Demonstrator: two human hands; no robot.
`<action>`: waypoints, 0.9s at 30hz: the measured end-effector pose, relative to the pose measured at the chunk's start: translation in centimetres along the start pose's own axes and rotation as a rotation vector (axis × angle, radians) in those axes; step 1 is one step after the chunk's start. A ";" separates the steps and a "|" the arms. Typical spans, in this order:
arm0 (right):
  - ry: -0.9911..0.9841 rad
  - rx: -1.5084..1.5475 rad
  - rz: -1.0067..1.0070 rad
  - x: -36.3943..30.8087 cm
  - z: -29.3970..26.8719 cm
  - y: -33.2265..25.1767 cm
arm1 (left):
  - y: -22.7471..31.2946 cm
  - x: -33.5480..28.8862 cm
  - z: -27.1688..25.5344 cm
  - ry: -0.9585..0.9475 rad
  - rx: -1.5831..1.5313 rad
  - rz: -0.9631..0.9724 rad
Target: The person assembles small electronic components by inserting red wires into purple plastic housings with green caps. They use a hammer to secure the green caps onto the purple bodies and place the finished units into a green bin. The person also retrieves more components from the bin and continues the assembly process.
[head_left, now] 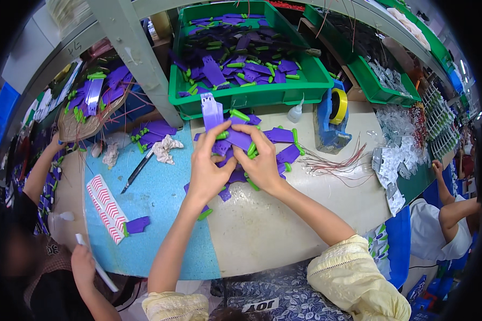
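In the middle of the table, my left hand and my right hand come together over a heap of purple plastic parts with green ends. Between them is a flat purple part, gripped by the fingers of both hands. The fingertips hide some of its edges. Loose purple parts lie around and under my hands. Just beyond my left hand, another purple part stands tilted against the front of a green bin, which is filled with similar pieces.
Right of the bin stand a small white bottle and a blue tape dispenser. Thin red wires and silvery parts lie to the right. A black-handled tool and a striped strip lie left, near another person's hand.
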State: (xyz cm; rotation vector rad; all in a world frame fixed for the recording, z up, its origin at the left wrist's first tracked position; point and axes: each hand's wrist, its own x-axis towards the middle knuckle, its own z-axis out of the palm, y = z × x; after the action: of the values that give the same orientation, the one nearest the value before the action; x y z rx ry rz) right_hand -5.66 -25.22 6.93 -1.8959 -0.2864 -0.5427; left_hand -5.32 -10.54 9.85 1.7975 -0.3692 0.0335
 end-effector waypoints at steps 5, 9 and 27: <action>-0.279 -0.517 -0.061 -1.7 -3.8 -0.3 | -0.1 -6.1 -2.5 0.097 0.531 0.039; -0.242 -0.603 -0.101 -5.1 -6.9 -1.3 | -0.2 -14.6 -6.5 0.403 1.047 -0.160; -0.096 -0.644 -0.151 -0.3 -5.0 3.6 | -6.9 -5.4 2.1 0.290 0.909 0.085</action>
State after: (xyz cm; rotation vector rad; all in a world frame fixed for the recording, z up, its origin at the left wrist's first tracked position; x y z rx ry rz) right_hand -5.54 -31.19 5.38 -2.5427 -0.3470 -0.7035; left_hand -8.93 -9.86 1.59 2.6191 -0.2274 0.5970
